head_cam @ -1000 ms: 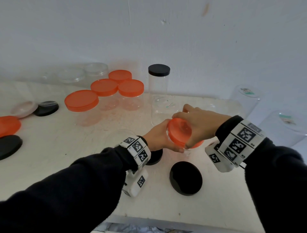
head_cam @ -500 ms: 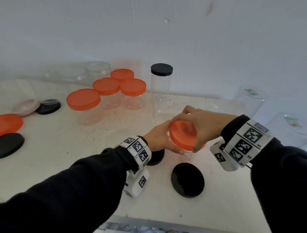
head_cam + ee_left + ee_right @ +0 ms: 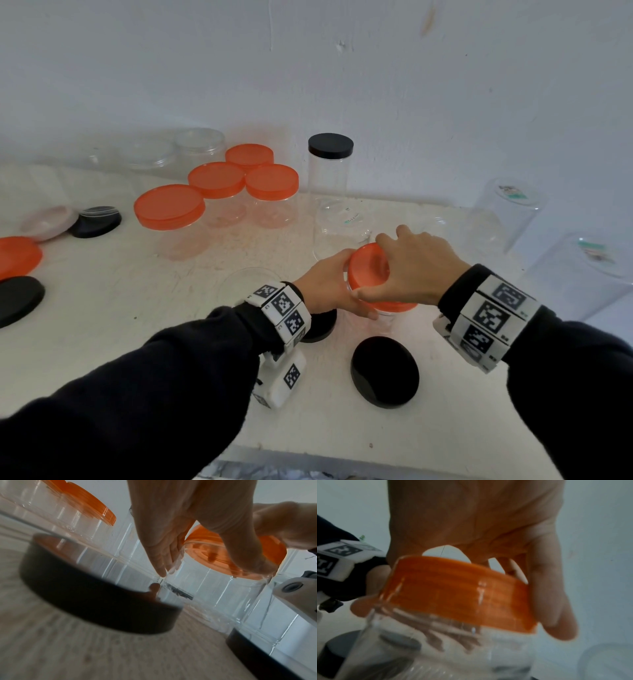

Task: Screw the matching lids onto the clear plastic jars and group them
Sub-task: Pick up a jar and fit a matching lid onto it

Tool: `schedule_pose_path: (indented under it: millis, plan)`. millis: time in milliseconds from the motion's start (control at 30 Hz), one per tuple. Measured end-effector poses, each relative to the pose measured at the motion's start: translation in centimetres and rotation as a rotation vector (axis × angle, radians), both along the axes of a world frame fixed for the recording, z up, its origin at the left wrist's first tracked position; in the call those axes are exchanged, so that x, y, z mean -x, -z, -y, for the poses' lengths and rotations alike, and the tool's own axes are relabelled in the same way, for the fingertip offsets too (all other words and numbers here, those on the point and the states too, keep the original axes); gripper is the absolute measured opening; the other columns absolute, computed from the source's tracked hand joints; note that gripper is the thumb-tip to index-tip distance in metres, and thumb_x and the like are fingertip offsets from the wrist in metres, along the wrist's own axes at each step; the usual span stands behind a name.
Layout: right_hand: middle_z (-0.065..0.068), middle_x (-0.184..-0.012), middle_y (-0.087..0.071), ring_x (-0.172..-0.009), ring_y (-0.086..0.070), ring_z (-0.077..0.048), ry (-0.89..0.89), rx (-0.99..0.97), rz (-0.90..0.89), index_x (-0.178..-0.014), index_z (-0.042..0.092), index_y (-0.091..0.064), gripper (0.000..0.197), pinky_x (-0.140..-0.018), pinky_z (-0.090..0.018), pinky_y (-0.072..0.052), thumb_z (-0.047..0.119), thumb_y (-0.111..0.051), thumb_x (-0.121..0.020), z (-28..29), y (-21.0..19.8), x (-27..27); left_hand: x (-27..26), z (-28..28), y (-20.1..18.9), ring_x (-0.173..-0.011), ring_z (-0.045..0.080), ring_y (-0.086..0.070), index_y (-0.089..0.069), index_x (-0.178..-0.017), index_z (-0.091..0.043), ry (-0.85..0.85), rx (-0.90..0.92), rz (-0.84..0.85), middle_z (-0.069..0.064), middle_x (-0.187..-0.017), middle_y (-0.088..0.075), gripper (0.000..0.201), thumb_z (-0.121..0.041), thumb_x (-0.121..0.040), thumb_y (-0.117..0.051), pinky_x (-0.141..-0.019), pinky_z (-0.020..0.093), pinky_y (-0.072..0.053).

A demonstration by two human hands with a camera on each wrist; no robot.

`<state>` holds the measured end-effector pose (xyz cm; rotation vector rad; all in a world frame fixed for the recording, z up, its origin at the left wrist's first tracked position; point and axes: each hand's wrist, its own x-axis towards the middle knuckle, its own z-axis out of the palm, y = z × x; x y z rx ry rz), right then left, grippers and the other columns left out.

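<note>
A clear plastic jar stands near the table's front, topped by an orange lid. My left hand grips the jar's upper wall from the left, fingers wrapped round it. My right hand comes over the top and grips the orange lid by its rim with thumb and fingers. The lid sits tilted toward me on the jar's mouth. Several jars with orange lids stand grouped at the back, and a tall jar with a black lid beside them.
Loose black lids lie near my hands, under my left wrist and at the far left. A loose orange lid lies at the left edge. Open clear jars lie at the right. The table's front edge is close.
My right hand has turned on the orange lid, its wrist swinging right and thumb coming forward. The lid sits a little lower on the jar. The left hand keeps its hold.
</note>
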<state>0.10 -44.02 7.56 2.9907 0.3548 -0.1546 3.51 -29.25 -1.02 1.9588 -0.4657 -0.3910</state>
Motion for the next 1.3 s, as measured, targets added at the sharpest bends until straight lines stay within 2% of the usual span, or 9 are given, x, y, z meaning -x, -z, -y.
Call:
schedule_pose_path:
  millis: [67,167,233,300,633,833,1067,1200,1300]
  plan:
    - [-0.002,-0.115,-0.041,-0.093,-0.048,-0.022,-0.036,-0.007,-0.11,-0.137,0.026,-0.031,0.09,-0.077,-0.031,-0.041,0.078,-0.052,-0.067,0.7,-0.2,-0.4,0.0,0.0,0.0,-0.112,0.008,-0.052,-0.041,-0.129,-0.024,-0.006,0.005,-0.003,-0.014,-0.116,-0.054,0.093,-0.019,-0.051,-0.091,-0.102,0.035,-0.043]
    - [0.007,-0.148,-0.012,-0.126,-0.033,-0.023,-0.17,-0.077,-0.391,-0.142,0.05,-0.006,0.1,-0.1,-0.038,-0.04,0.054,-0.073,-0.068,1.8,-1.1,-1.3,0.1,0.1,0.1,-0.112,0.005,-0.053,-0.042,-0.128,-0.025,-0.009,0.006,0.009,-0.013,-0.118,-0.055,0.099,-0.032,-0.042,-0.09,-0.1,0.034,-0.045]
    - [0.01,-0.145,-0.015,-0.123,-0.037,-0.021,-0.243,-0.067,-0.386,-0.138,0.057,-0.012,0.1,-0.099,-0.037,-0.042,0.04,-0.079,-0.065,2.2,-1.3,-1.8,0.0,0.1,0.2,-0.113,0.008,-0.052,-0.042,-0.129,-0.022,-0.014,0.0,0.012,-0.009,-0.12,-0.055,0.1,-0.031,-0.043,-0.091,-0.101,0.035,-0.044]
    - [0.013,-0.137,-0.025,-0.113,-0.045,-0.017,-0.266,-0.071,-0.32,-0.135,0.059,-0.02,0.098,-0.092,-0.034,-0.047,0.041,-0.08,-0.06,2.2,-1.3,-1.9,0.0,0.2,0.1,-0.114,0.01,-0.052,-0.042,-0.129,-0.021,-0.014,-0.009,0.02,-0.007,-0.121,-0.055,0.098,-0.028,-0.045,-0.091,-0.101,0.036,-0.044]
    - [0.003,-0.118,-0.042,-0.082,-0.045,-0.014,-0.218,-0.03,-0.126,-0.139,0.047,-0.027,0.089,-0.071,-0.023,-0.041,0.063,-0.067,-0.061,1.7,-0.8,-0.7,0.4,0.2,-0.3,-0.113,0.006,-0.053,-0.039,-0.133,-0.023,0.001,-0.014,0.027,-0.01,-0.122,-0.056,0.111,-0.043,-0.034,-0.087,-0.099,0.03,-0.045]
    - [0.0,-0.106,-0.042,-0.079,-0.044,-0.016,-0.168,-0.007,-0.043,-0.14,0.04,-0.03,0.089,-0.066,-0.023,-0.037,0.067,-0.064,-0.062,1.3,-0.2,-0.4,0.3,0.2,-0.3,-0.111,0.01,-0.052,-0.04,-0.131,-0.021,-0.007,-0.039,0.018,-0.008,-0.118,-0.054,0.095,-0.018,-0.052,-0.091,-0.1,0.032,-0.044]
    - [-0.002,-0.091,-0.04,-0.074,-0.046,-0.021,0.03,-0.088,0.044,-0.119,0.023,-0.053,0.072,-0.066,-0.028,-0.037,0.074,-0.052,-0.067,0.1,0.8,0.4,0.8,0.6,-0.8,-0.091,-0.005,-0.05,-0.042,-0.127,-0.018,-0.009,-0.035,0.067,-0.024,-0.099,-0.048,0.086,-0.01,-0.056,-0.089,-0.076,0.001,-0.039]
    - [-0.002,-0.1,-0.041,-0.077,-0.047,-0.021,0.013,0.006,0.009,-0.13,0.026,-0.042,0.085,-0.068,-0.03,-0.038,0.082,-0.04,-0.067,0.3,0.3,0.7,0.9,0.4,-0.7,-0.098,0.001,-0.054,-0.04,-0.129,-0.018,-0.01,-0.019,0.035,-0.019,-0.105,-0.052,0.089,-0.012,-0.055,-0.089,-0.087,0.016,-0.044]
    - [-0.002,-0.138,-0.031,-0.113,-0.045,-0.023,-0.075,0.014,-0.148,-0.145,0.034,-0.017,0.096,-0.086,-0.035,-0.041,0.082,-0.044,-0.066,1.3,-0.3,0.1,0.9,0.4,-0.5,-0.109,0.011,-0.054,-0.039,-0.132,-0.019,-0.004,-0.025,0.025,-0.01,-0.117,-0.053,0.101,-0.027,-0.046,-0.091,-0.094,0.027,-0.046]
